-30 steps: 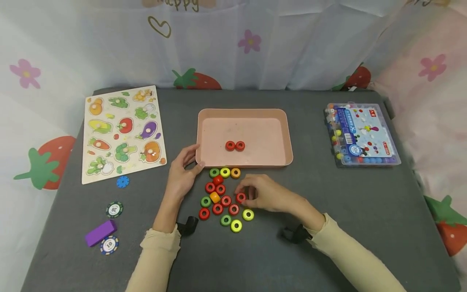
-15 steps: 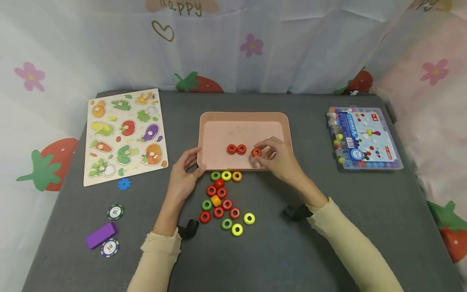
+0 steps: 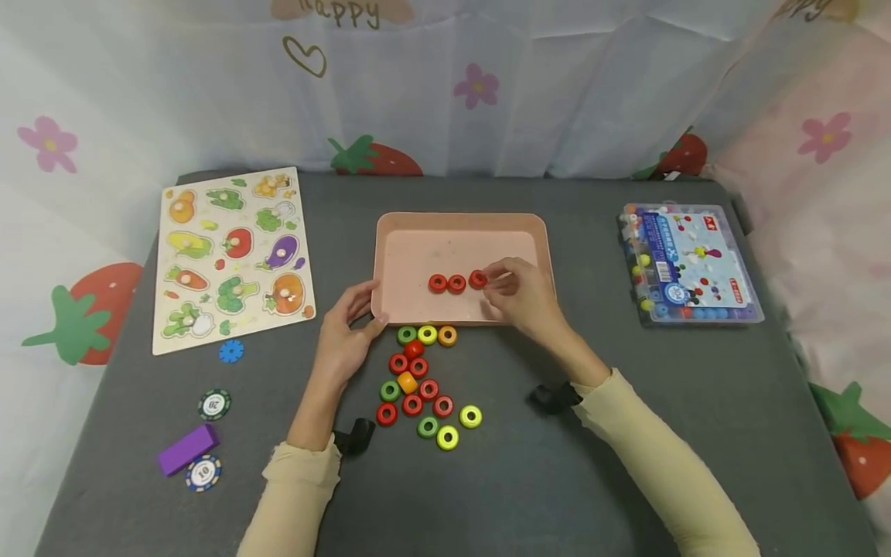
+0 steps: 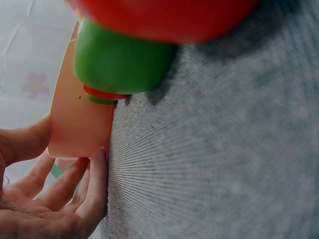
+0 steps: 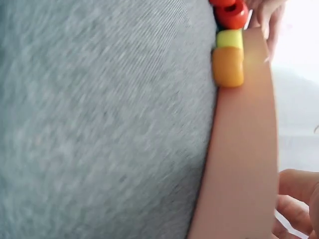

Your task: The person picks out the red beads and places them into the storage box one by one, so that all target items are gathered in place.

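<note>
The pink tray (image 3: 418, 232) has its front left corner held by my left hand (image 3: 341, 336), thumb and fingers on either side. In the left wrist view that left hand (image 4: 55, 194) grips the tray wall (image 4: 79, 119). My right hand (image 3: 525, 302) is over the tray's right half, pinching a red ring bead (image 3: 478, 279) at its right side. Two more red ring beads (image 3: 447, 284) lie to the left of it, in a row on the tray floor. In the right wrist view the right fingers (image 5: 299, 194) are partly hidden behind the tray wall.
Loose ring beads in red, green (image 3: 390, 391), yellow (image 3: 448, 438) and orange (image 3: 447, 336) lie before the tray. A vegetable puzzle board (image 3: 233, 259), poker chips (image 3: 214, 404) and a purple block (image 3: 189, 449) are left. A clear plastic box (image 3: 689, 263) stands right.
My right hand has carried a red ring bead from the loose beads up into the tray, then left beside the two red ones. My left hand stays at the tray's corner.
</note>
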`<action>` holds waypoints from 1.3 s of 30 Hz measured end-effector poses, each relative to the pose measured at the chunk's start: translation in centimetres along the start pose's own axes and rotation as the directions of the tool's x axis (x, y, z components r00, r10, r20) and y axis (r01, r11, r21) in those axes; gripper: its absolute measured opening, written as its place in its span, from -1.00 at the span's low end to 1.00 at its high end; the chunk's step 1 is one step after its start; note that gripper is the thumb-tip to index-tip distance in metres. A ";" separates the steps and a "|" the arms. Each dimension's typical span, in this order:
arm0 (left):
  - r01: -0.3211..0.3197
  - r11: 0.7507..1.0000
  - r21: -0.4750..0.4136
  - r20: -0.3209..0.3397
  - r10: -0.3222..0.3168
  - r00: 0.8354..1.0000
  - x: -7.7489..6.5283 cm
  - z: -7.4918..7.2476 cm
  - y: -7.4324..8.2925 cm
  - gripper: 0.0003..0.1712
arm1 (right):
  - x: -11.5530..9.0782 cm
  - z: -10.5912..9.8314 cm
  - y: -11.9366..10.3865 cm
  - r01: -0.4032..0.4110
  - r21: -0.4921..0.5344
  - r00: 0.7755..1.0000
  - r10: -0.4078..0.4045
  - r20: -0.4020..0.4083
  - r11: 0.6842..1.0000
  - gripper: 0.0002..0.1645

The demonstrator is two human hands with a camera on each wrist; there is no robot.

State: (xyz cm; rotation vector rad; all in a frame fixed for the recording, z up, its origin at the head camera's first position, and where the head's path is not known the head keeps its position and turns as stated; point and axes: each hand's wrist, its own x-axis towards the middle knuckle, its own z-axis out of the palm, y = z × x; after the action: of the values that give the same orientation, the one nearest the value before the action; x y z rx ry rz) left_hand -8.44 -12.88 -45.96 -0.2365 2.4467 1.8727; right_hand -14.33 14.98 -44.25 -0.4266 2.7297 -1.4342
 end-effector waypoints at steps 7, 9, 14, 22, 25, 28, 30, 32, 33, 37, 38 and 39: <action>0.001 1.000 0.002 0.002 -0.001 1.000 0.0 -0.1 0.0 -0.39 | -1.0 0.6 -2.4 0.124 0.044 0.991 -0.126 0.054 0.991 -0.69; -0.001 1.000 0.003 0.001 0.001 1.000 0.0 -0.1 -0.1 -0.39 | -1.5 1.1 -3.1 0.161 0.053 0.982 -0.165 0.094 0.986 -0.69; -0.015 1.000 -0.006 0.001 0.015 1.000 0.1 -0.1 -0.1 -0.40 | -2.5 2.7 -4.4 0.226 0.085 0.937 -0.240 0.255 0.970 -0.67; -0.010 1.000 0.005 0.006 0.010 1.000 -0.1 -0.1 0.0 -0.40 | -3.2 5.7 -4.4 0.257 0.046 0.861 -0.250 0.443 0.965 -0.62; -0.012 1.000 0.001 0.011 0.012 1.000 0.0 -0.1 -0.1 -0.40 | -3.2 6.2 -4.4 0.268 -0.005 0.866 -0.238 0.441 0.964 -0.64; -0.011 1.000 0.005 0.012 0.011 1.000 0.0 -0.1 -0.1 -0.40 | -3.2 6.3 -4.5 0.262 -0.052 0.863 -0.210 0.460 0.964 -0.64; -0.012 1.000 0.010 0.011 0.012 1.000 -0.1 -0.1 -0.1 -0.40 | -3.3 6.3 -4.5 0.255 -0.071 0.859 -0.192 0.475 0.964 -0.63; -0.013 1.000 0.015 0.010 0.013 1.000 -0.1 -0.2 -0.1 -0.40 | -3.3 6.4 -4.4 0.251 -0.073 0.856 -0.186 0.483 0.965 -0.63; -0.013 1.000 0.018 0.010 0.013 1.000 -0.1 -0.2 -0.1 -0.40 | -3.3 6.4 -4.4 0.252 -0.067 0.855 -0.190 0.483 0.965 -0.63; -0.014 1.000 0.014 0.011 0.013 1.000 -0.1 -0.1 -0.1 -0.40 | -3.2 6.1 -4.0 0.250 -0.006 0.859 -0.219 0.463 0.968 -0.66; -0.014 1.000 0.013 0.010 0.013 1.000 -0.1 -0.1 -0.1 -0.40 | -3.2 5.9 -4.0 0.245 0.018 0.864 -0.227 0.450 0.969 -0.67; -0.012 1.000 0.012 0.010 0.012 1.000 -0.1 -0.1 -0.1 -0.40 | -3.1 5.7 -3.9 0.236 0.050 0.871 -0.234 0.433 0.971 -0.69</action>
State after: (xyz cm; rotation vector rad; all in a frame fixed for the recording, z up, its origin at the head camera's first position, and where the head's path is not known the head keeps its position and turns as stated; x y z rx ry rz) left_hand -8.37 -12.98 -45.99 -0.2123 2.4581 1.8581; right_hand -9.60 9.09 -44.67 -0.9805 2.3774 -1.1887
